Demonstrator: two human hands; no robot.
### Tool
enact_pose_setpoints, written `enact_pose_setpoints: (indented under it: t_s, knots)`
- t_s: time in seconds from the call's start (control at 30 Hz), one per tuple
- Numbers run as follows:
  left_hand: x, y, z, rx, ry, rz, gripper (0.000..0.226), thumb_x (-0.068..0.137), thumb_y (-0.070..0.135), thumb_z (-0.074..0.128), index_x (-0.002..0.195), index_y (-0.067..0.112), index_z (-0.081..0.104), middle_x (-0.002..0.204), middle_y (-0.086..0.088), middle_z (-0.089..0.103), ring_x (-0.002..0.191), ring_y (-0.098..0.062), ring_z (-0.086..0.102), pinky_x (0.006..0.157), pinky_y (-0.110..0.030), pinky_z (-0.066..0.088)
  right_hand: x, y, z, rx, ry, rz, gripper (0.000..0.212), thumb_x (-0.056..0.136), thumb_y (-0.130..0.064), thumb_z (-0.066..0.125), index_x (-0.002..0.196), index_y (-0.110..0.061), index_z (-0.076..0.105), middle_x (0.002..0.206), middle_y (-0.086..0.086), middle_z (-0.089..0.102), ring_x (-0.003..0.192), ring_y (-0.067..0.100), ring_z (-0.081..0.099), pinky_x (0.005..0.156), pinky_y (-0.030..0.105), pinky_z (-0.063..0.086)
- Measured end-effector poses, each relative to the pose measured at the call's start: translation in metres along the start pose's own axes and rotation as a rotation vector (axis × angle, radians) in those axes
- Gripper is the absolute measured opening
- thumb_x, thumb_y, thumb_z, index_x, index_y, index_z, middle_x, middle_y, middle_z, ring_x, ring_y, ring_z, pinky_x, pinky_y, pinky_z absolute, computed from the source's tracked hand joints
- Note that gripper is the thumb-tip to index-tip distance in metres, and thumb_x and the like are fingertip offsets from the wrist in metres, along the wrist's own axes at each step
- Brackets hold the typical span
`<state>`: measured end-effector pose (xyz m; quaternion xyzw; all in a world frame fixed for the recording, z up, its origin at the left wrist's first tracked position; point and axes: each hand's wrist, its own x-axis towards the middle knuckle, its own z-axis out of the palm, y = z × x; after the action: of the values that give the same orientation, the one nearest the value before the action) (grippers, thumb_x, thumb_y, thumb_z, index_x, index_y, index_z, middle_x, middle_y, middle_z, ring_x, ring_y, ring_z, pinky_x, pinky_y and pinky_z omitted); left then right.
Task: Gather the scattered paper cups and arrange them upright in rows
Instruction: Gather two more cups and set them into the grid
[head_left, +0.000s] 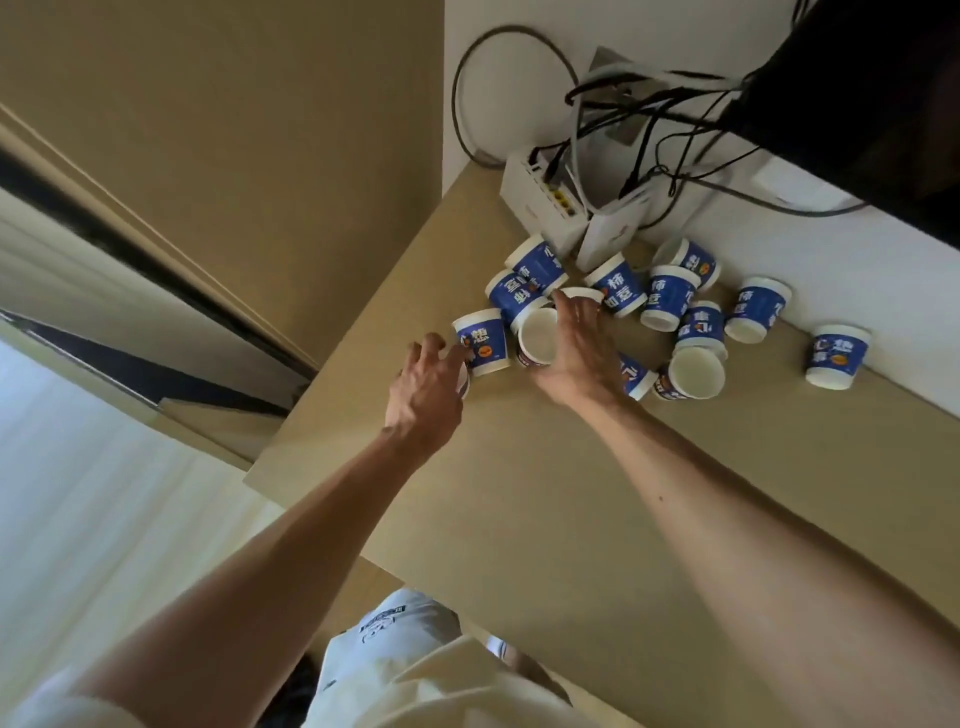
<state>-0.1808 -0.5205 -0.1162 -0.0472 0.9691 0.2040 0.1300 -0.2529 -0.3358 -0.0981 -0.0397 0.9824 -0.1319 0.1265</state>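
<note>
Several blue-and-white paper cups lie scattered on a tan table (519, 467), most of them near the wall. My left hand (428, 387) is curled, with its fingertips on the side of one standing paper cup (482, 340). A white rim (464, 383) peeks out from under its palm. My right hand (576, 348) reaches in with straight fingers, pressed against a cup lying on its side with its mouth toward me (537, 336). Its thumb is hidden. More cups lie to the right, such as a tipped one (696, 373) and a lone one (836, 356).
White network boxes (540, 202) with a tangle of dark cables (623, 104) stand against the wall behind the cups. A black screen (872, 88) hangs over the back right. The table's left edge (363, 322) drops off beside a sliding door frame.
</note>
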Motion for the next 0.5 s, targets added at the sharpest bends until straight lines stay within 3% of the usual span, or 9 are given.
enact_pose_setpoints:
  t_s: [0.1,0.2,0.3,0.5]
  knots:
    - [-0.006,-0.008,-0.002,-0.067,0.018,-0.013,0.057,0.081,0.014,0.072,0.132,0.022,0.049,0.132,-0.010,0.050,0.121,-0.028,0.046,0.082,-0.043,0.057,0.006,-0.001,0.012,-0.045,-0.036,-0.022,0.114,0.065,-0.029,0.090,0.155,-0.022,0.018,0.150,0.013,0.037,0.140,0.034,0.036,0.111,0.052,0.039]
    - [-0.016,-0.018,-0.008,-0.155,0.086,-0.024,0.051,0.077,0.024,0.076,0.120,0.020,0.049,0.112,-0.008,0.062,0.099,-0.025,0.054,0.072,-0.036,0.051,0.005,-0.002,0.022,-0.048,-0.006,-0.042,0.105,0.069,-0.029,0.088,0.152,-0.020,0.024,0.152,0.014,0.037,0.140,0.034,0.037,0.109,0.052,0.041]
    - [-0.027,-0.022,-0.014,-0.372,0.122,-0.115,0.050,0.077,0.034,0.079,0.113,0.021,0.048,0.097,0.004,0.062,0.084,-0.022,0.060,0.067,-0.036,0.055,-0.002,-0.001,0.023,0.007,0.052,-0.052,0.095,0.073,-0.029,0.086,0.149,-0.017,0.031,0.147,0.012,0.044,0.136,0.031,0.044,0.106,0.050,0.045]
    - [-0.042,-0.019,-0.013,-0.947,0.015,-0.366,0.044,0.076,0.037,0.078,0.113,0.025,0.057,0.100,0.006,0.069,0.079,-0.007,0.068,0.060,-0.020,0.053,-0.045,0.012,0.016,0.270,0.189,0.070,0.081,0.070,-0.027,0.087,0.135,-0.016,0.042,0.133,0.006,0.054,0.121,0.024,0.052,0.096,0.040,0.050]
